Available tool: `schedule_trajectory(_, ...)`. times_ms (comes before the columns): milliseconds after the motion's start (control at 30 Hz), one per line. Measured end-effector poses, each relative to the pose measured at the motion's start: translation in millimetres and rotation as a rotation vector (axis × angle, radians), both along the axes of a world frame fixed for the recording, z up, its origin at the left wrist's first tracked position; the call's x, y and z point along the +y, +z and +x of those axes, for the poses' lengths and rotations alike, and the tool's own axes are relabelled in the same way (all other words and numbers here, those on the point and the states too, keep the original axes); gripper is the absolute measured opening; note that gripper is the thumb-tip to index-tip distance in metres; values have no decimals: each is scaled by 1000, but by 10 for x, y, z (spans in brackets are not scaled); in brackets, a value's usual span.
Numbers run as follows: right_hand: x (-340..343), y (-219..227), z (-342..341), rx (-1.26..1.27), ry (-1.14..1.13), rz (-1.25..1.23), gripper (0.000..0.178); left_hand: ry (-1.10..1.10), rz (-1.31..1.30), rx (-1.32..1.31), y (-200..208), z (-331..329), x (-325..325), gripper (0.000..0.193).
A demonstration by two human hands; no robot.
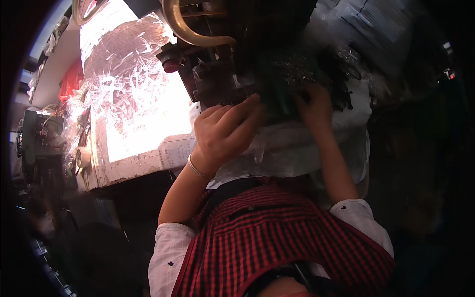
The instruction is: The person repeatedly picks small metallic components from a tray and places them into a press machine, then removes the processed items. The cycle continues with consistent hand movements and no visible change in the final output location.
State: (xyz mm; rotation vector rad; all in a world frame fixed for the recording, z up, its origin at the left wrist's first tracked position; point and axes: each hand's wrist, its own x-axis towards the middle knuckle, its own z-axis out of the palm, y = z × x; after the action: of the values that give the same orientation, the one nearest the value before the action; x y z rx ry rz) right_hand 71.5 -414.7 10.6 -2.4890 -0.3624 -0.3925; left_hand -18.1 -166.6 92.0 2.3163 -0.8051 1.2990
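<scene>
My left hand (228, 129), with a pale band at its wrist, is at the front of a dark bench machine (213, 79). Its fingers are bent and its thumb and forefinger come together at the machine's front edge; whatever lies between them is hidden. To the right, my right hand (316, 109) is over the near right side of a dark green tray (278, 101). Its fingers curl inward in shadow, and I cannot make out what they hold. Small shiny metal parts (294, 67) lie heaped in the tray.
Thin clear plastic strips (133, 84) pile up under bright light on the left. A curved tan tube (190, 37) arches over the machine. Dark thin pieces (344, 96) lie right of the tray, below plastic bags (371, 29). A tape roll (83, 157) sits at the bench's left edge.
</scene>
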Motion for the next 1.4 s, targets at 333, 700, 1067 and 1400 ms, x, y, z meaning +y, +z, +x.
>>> schedule_trajectory(333, -128, -173, -51, -81, -144, -1, 17, 510, -210, 159, -128, -599, 757, 13)
schedule_trajectory(700, 197, -45, 69, -195, 95, 299, 13, 734, -435, 280, -523, -557, 1885, 18)
schedule_trajectory(1067, -151, -61, -203, -170, -163, 255, 13, 420, -1005, 551, -979, -439, 1592, 8)
schedule_trajectory(1400, 804, 820, -156, -248, 281, 542, 16, 274, -878, 563, -393, -144, 1076, 6)
